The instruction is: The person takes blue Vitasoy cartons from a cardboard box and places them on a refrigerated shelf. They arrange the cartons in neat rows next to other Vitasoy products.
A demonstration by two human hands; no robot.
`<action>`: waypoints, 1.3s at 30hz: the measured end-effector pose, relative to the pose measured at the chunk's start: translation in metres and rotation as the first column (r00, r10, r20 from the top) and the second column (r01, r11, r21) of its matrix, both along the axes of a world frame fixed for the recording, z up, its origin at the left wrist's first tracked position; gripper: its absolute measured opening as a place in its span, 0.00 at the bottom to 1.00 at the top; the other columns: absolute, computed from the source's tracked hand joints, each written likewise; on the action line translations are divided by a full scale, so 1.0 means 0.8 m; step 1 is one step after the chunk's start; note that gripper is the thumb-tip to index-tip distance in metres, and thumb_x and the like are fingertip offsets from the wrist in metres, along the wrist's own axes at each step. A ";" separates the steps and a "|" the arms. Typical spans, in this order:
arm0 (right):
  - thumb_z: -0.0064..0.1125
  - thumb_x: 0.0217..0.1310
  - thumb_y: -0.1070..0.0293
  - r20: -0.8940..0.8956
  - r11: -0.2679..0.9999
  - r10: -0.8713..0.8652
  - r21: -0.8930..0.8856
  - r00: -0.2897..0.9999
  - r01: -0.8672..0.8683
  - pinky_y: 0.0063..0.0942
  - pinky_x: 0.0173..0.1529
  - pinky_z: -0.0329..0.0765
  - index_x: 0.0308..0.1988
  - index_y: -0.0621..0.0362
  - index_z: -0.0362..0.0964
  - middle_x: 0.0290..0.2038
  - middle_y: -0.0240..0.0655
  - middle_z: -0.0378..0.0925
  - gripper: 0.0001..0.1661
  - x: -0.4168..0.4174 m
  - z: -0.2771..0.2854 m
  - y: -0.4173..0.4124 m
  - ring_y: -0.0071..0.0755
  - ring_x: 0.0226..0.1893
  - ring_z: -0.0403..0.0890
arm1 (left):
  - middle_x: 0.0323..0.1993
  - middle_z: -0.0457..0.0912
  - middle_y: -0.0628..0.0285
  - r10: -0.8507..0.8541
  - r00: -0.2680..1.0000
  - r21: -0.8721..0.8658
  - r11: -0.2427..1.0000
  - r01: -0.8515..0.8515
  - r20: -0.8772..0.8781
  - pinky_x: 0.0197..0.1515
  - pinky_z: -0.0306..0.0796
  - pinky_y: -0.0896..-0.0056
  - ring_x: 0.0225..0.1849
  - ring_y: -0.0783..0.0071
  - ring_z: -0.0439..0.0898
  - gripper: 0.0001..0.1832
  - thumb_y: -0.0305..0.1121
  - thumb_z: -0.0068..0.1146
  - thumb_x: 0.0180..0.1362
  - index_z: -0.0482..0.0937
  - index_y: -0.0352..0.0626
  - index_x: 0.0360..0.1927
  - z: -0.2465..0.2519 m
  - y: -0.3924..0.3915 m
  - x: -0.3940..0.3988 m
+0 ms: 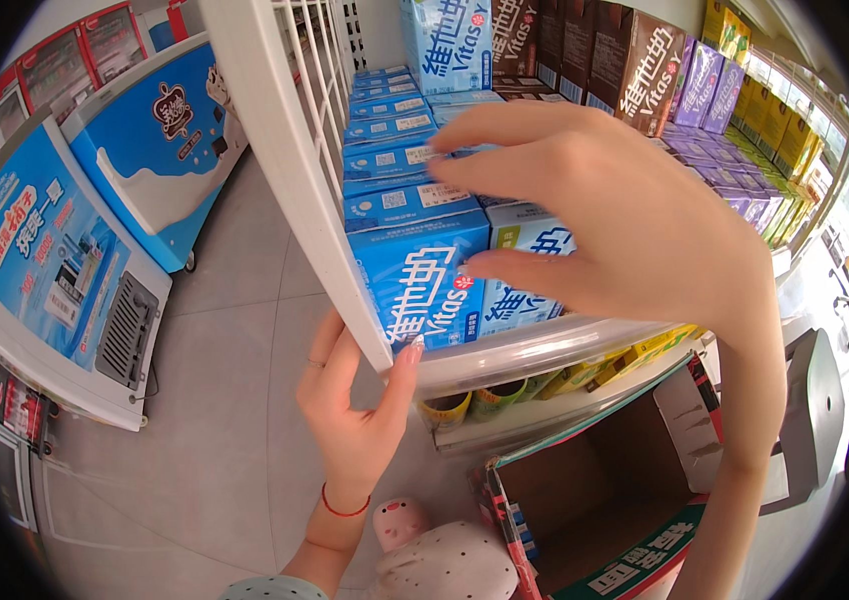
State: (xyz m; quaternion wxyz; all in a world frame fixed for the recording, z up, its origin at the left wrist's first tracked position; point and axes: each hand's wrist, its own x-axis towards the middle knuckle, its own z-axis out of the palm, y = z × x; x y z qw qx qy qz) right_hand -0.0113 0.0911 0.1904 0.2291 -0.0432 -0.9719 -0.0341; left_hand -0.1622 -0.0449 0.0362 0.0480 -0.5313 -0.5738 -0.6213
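Observation:
My left hand (361, 405) straddles the lower end of the white shelf side frame (297, 180), fingers on its far side. Its thumb tip meets the bottom of the front blue Vitasoy drink carton (417, 277). Behind that carton runs a row of matching blue cartons (385, 163). Over the rows reaches my right hand (619, 217), thumb and fingers spread and nothing held between them. Its thumb lies near the right edge of the front blue carton; the fingertips blur above the cartons behind. A light-blue carton (526, 300) beside it is partly hidden by this hand.
Brown cartons (646, 71) and purple cartons (702, 82) fill the shelf further right. A clear rail (544, 352) edges the shelf front. Below stands an open cardboard box (589, 480), with cups (499, 397) on the lower shelf. Freezers (154, 142) line the left across the tiled floor (237, 390).

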 end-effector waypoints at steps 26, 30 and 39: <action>0.56 0.38 0.72 0.909 0.639 0.399 -0.373 0.125 0.673 0.36 0.33 0.77 0.21 0.62 0.76 0.19 0.42 0.77 0.06 0.076 -0.266 -0.086 0.43 0.25 0.81 | 0.26 0.80 0.62 -0.876 0.359 -0.462 0.477 0.748 -0.322 0.39 0.72 0.62 0.28 0.61 0.78 0.09 0.28 0.66 0.47 0.80 0.39 0.33 -0.031 0.017 0.108; 0.56 0.39 0.72 0.910 0.535 0.407 -0.308 0.080 0.787 0.37 0.33 0.77 0.23 0.62 0.76 0.20 0.42 0.77 0.06 0.119 -0.401 -0.107 0.44 0.27 0.81 | 0.28 0.79 0.54 -0.976 0.202 -0.664 0.205 0.719 -0.083 0.45 0.72 0.63 0.38 0.56 0.79 0.11 0.36 0.58 0.57 0.76 0.37 0.29 -0.058 0.009 0.154; 0.57 0.40 0.72 0.924 0.587 0.370 -0.310 0.093 0.748 0.38 0.33 0.77 0.27 0.62 0.74 0.23 0.43 0.78 0.08 0.151 -0.560 -0.110 0.45 0.29 0.81 | 0.29 0.76 0.53 -0.946 0.288 -0.788 0.290 0.543 -0.150 0.42 0.71 0.58 0.35 0.55 0.78 0.13 0.39 0.56 0.59 0.71 0.38 0.36 -0.067 0.004 0.128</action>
